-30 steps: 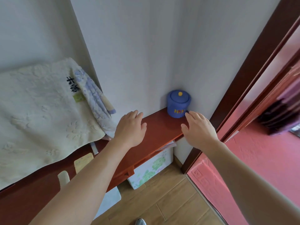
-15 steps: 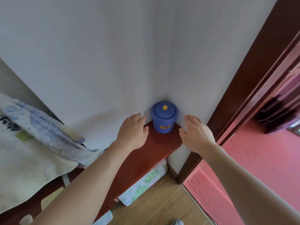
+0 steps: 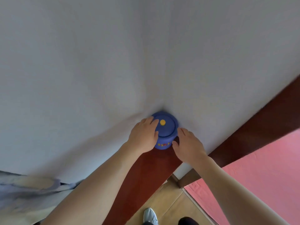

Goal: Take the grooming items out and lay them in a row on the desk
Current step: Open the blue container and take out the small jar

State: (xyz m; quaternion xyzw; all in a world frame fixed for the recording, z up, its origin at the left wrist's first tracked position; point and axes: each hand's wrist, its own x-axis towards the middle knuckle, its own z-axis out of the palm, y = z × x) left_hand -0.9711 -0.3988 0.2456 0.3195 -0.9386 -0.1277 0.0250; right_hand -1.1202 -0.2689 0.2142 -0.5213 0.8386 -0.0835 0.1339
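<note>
Pale, bare walls meet in a corner at the far end of a dark red-brown desk (image 3: pixel 146 172), and both of the person's hands are up there at a round blue jar (image 3: pixel 167 137) tucked right into that corner. Their left hand (image 3: pixel 143 135) lies against the jar's left side, fingers spread loosely and curving over the edge of the blue lid (image 3: pixel 168 127), the fingertips touching it close to the small yellow knob (image 3: pixel 162 122) in the middle. Their right hand (image 3: pixel 188 145) sits just beside the jar's right flank, open and relaxed, thumb low near the base and fingers reaching toward the wall; whether it actually touches the jar I cannot tell. Neither hand has closed around anything. The jar stands upright with its lid on, and a band of red and yellow lettering runs along its near side, too blurred to read. Both bare forearms stretch back toward the near edge. To the near left a pale, bluish cloth (image 3: pixel 24 192) lies bunched on the desk. On the right runs a dark wooden door frame (image 3: pixel 259 127), with pink flooring (image 3: pixel 259 184) beyond it. Below, on wood flooring (image 3: pixel 167 205), a light sneaker (image 3: pixel 150 215) shows.
</note>
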